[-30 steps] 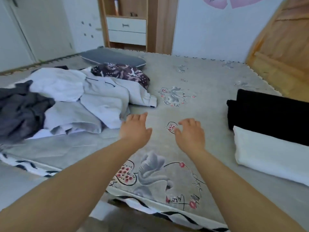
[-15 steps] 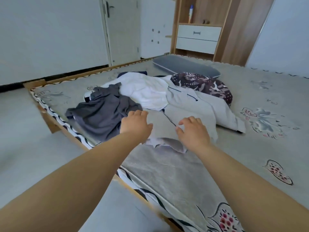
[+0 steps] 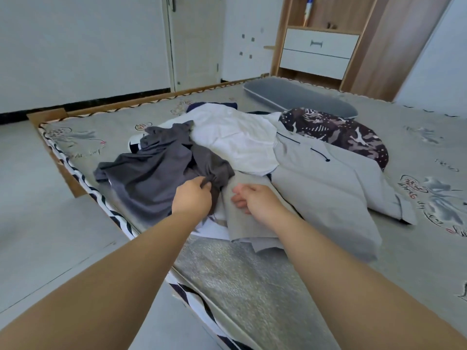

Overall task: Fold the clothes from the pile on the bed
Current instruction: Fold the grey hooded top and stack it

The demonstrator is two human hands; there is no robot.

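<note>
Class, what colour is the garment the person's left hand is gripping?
Dark grey garment, plain with no pattern, gripped by the left hand; the head view shows it.

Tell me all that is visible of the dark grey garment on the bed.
The dark grey garment looks like soft, thin cloth, crumpled and unfolded. It lies at the left of the pile, near the bed edge, partly over the white garment. The left hand pinches a bunched fold of it.
</note>
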